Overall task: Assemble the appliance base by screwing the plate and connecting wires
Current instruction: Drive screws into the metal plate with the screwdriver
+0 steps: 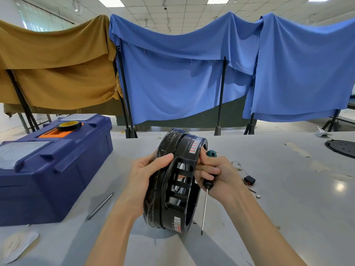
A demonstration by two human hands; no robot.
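Appliance base (173, 181) on edge between left hand (146, 169), right hand (215, 173); screwdriver (206, 191) in right.

Held on edge, the black appliance base (172, 181) shows its inside only through the side slots. The left hand (142, 173) hides its fingers behind the base, with only the thumb visible. The right hand (217, 175) covers the middle of the screwdriver (205, 206) handle. Print on the labels (194, 146) is too small to read. The right edge cuts off a round black plate (343, 148), and the left edge cuts off the blue toolbox (48, 169).
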